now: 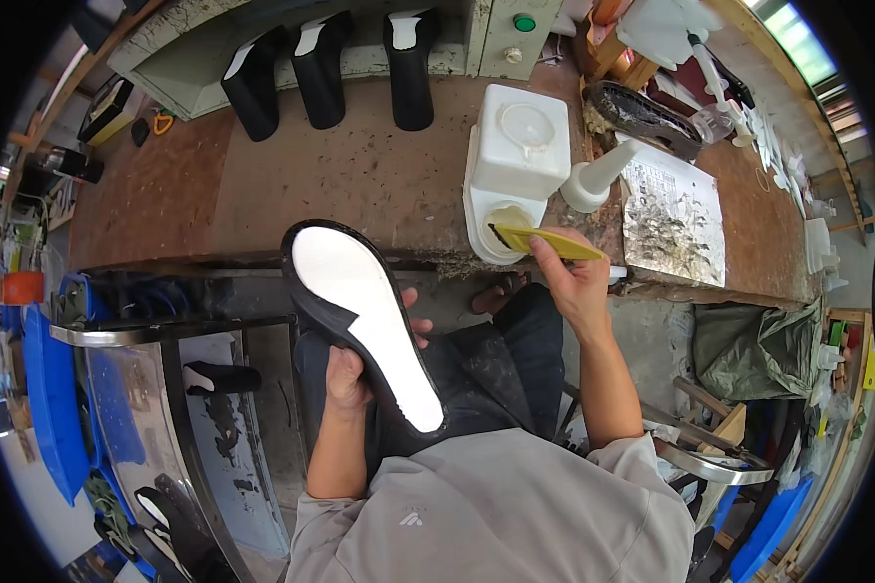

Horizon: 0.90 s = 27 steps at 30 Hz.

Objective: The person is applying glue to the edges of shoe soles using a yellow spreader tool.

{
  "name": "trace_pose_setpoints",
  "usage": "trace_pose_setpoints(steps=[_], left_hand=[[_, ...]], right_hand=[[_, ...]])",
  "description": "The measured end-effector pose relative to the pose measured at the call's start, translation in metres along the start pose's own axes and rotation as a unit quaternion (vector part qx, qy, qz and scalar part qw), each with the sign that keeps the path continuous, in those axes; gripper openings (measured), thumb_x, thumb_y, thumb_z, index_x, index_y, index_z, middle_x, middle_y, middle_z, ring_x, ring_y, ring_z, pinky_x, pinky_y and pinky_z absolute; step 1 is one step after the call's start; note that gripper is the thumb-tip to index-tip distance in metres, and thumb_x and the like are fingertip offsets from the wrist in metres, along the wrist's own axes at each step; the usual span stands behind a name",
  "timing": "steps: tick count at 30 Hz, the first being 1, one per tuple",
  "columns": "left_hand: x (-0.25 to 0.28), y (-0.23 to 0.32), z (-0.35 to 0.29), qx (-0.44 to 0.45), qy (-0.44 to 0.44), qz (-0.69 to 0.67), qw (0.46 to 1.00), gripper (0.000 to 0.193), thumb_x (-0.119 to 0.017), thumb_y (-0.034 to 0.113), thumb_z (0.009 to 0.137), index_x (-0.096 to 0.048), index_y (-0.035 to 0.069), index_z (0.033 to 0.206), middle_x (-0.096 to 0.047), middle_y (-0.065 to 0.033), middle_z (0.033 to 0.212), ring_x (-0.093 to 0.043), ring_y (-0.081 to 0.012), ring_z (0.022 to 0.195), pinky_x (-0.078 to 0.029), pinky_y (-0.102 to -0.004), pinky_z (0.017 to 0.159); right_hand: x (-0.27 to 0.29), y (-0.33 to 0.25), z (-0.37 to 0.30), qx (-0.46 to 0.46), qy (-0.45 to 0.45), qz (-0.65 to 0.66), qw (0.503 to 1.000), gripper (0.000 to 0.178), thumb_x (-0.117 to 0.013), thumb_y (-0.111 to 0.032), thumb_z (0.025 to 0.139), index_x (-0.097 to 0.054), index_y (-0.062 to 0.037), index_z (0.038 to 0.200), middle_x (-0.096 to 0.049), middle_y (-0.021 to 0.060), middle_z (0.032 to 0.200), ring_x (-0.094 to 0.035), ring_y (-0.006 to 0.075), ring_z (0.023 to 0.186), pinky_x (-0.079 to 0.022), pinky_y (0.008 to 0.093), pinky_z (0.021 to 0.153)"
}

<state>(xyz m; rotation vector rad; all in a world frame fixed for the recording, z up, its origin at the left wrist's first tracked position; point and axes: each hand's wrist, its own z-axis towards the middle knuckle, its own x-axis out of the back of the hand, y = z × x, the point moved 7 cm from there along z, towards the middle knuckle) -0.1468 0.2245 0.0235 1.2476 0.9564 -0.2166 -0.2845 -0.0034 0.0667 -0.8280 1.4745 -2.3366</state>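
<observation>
My left hand point(348, 377) grips a black shoe sole point(345, 267) from below and the side, its white inner face turned up, above my lap. Thumb and fingers wrap its narrow middle. In my right hand point(577, 288) is a flat yellow brush point(562, 243), pinched between thumb and fingers. Its dark tip is over the round mouth of a white glue dispenser point(520, 175) at the bench's front edge; whether it touches the glue is hard to see. Beside the dispenser stands a white cone-shaped nozzle piece point(593, 185).
Three black soles with white patches point(411, 83) lean at the back of the brown bench point(292, 194). Right of the dispenser lie a stained paper sheet point(673, 214) and a dark shoe sole point(642, 117). A metal-framed rack point(146, 340) holding more soles stands at my left.
</observation>
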Motion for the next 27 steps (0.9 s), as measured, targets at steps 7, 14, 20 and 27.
trace_pose_setpoints(steps=[7,14,20,27], left_hand=[[0.019,-0.020,0.006,0.027,0.031,0.019,0.999,0.095,-0.070,0.052,0.078,-0.029,-0.007,0.141,-0.042,-0.0275,0.137,-0.057,-0.0415,0.112,-0.049,-0.0471,0.093],[0.035,-0.037,0.005,0.018,0.032,0.126,0.991,0.089,-0.067,0.053,0.080,-0.036,-0.008,0.136,-0.050,-0.0284,0.130,-0.062,-0.0361,0.102,-0.053,-0.0428,0.083],[0.021,-0.021,-0.010,-0.071,0.017,0.259,0.963,0.049,-0.072,0.021,0.080,-0.055,-0.006,0.118,-0.061,-0.0123,0.115,-0.056,-0.0218,0.108,-0.041,-0.0330,0.095],[-0.027,-0.003,-0.022,-0.094,-0.063,0.263,0.958,0.046,-0.078,0.023,0.076,-0.061,-0.002,0.112,-0.062,-0.0131,0.114,-0.057,-0.0241,0.108,-0.041,-0.0357,0.097]], right_hand=[[-0.016,0.008,0.006,-0.025,-0.046,-0.024,0.998,0.014,-0.065,-0.008,0.089,-0.067,0.0028,0.097,-0.065,0.0063,0.079,-0.059,0.0088,0.063,-0.047,0.0231,0.055],[-0.004,0.027,0.004,-0.188,-0.032,0.163,0.968,0.013,-0.065,-0.010,0.089,-0.067,0.0025,0.094,-0.061,0.0002,0.070,-0.054,0.0057,0.059,-0.042,0.0205,0.053],[0.000,-0.027,0.000,-0.177,-0.070,0.276,0.942,0.013,-0.067,-0.006,0.085,-0.066,0.0052,0.091,-0.064,0.0053,0.071,-0.053,0.0073,0.055,-0.041,0.0210,0.050],[-0.032,-0.124,-0.001,-0.025,-0.194,0.301,0.933,0.017,-0.067,-0.004,0.085,-0.066,0.0059,0.098,-0.067,0.0112,0.082,-0.061,0.0124,0.064,-0.048,0.0226,0.059]])
